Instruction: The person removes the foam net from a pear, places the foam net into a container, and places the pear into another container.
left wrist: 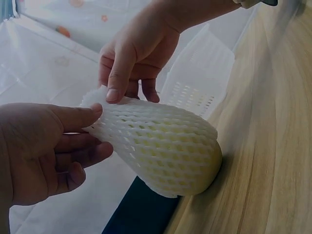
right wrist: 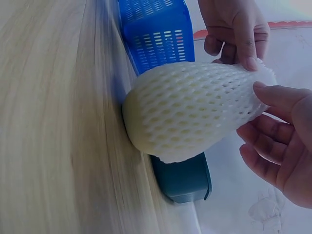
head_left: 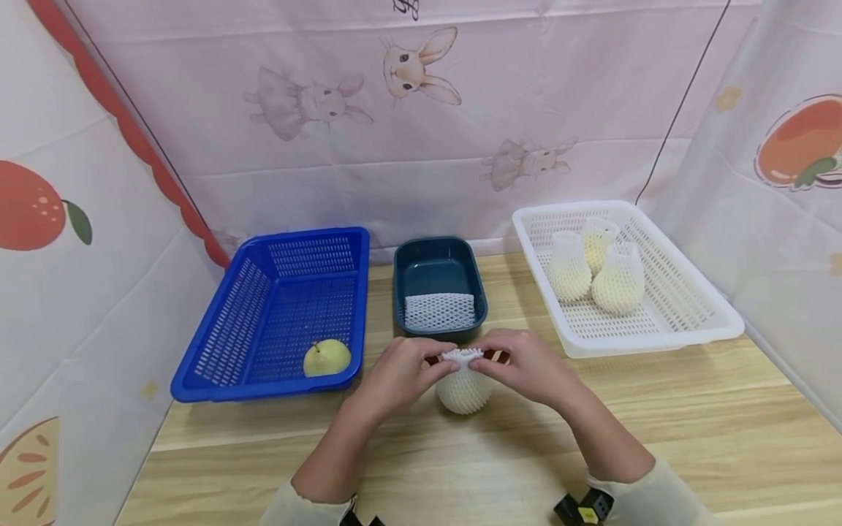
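Observation:
A pale yellow pear [left wrist: 214, 168] stands on the wooden table, covered by a white foam net sleeve [head_left: 464, 391]; its bare lower end shows below the mesh. With thumb and fingers, my left hand [head_left: 397, 376] pinches one side of the sleeve's gathered top. Opposite it, my right hand [head_left: 533, 369] pinches the other side of that rim. Both wrist views show the net tapering from the round fruit toward the fingertips. Just behind the hands, a dark teal tub [head_left: 437, 274] holds flattened foam net sleeves [head_left: 439, 313].
On the left, a blue basket [head_left: 263, 389] holds one bare pear [head_left: 327, 358]. A white basket [head_left: 664, 341] on the right contains three netted pears [head_left: 618, 281]. Printed cloth [head_left: 421, 131] hangs behind and along both sides of the table [head_left: 460, 467].

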Motion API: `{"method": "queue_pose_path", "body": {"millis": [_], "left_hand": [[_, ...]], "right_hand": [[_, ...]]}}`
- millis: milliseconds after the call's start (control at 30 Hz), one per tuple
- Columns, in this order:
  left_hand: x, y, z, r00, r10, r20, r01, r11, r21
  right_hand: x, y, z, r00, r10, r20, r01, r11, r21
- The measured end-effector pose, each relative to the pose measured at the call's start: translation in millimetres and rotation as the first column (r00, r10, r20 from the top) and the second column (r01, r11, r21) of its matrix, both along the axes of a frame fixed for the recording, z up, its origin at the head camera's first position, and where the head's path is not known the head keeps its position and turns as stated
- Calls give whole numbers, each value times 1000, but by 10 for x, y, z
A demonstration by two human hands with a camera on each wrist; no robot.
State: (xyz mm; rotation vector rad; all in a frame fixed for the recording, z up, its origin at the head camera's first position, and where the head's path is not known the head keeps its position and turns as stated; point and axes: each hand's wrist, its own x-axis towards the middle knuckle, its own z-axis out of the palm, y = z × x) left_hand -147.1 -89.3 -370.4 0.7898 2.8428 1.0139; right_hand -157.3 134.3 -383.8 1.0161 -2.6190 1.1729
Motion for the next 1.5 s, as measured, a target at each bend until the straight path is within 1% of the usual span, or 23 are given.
{"method": "queue_pose_path", "body": {"millis": [200,333,467,633,733,800,933,1067,1133,1200,1267,1367,1467,1500], "left_hand": [[41,22,32,1000,4,-31,-4,1000,24],[63,48,36,997,5,-80,-3,1000,30],[85,74,31,991,17,-133,-11,999,41],[105,106,35,984,36,-174,-29,999,43],[103,115,36,981,45,-188,-35,998,54],[101,116,37,978,53,-200,-40,997,69],[101,113,51,974,64,-219,-33,989,141],[108,102,67,971,87,-221,-40,977,208],[107,92,72,969,96,-226,-43,972,230],[104,80,71,968,100,-232,-40,967,252],[103,69,70,966,97,-238,-28,960,278],[105,62,69,965,94,-243,-11,947,322],[115,70,74,967,77,-245,18,930,367],[121,74,78,966,69,-248,32,923,382]], "right_hand": [[56,-39,30,999,-20,-47,19,1000,-23],[76,-59,21,994,-44,-99,41,999,-34],[84,-80,-1,982,-65,-179,58,997,-45],[91,-99,-18,963,-73,-259,55,996,-75],[91,-108,-15,953,-79,-292,56,995,-86],[89,-112,-6,950,-88,-298,61,993,-99],[79,-117,14,957,-96,-275,53,986,-159],[67,-126,33,961,-94,-260,35,974,-223],[62,-130,33,960,-96,-262,35,973,-228],[67,-134,30,964,-97,-246,41,974,-222],[82,-140,26,976,-94,-197,53,978,-202],[108,-169,16,994,-86,-71,72,981,-177],[120,-224,3,997,-65,39,72,980,-188],[120,-245,-2,997,-58,57,68,978,-199]]}}
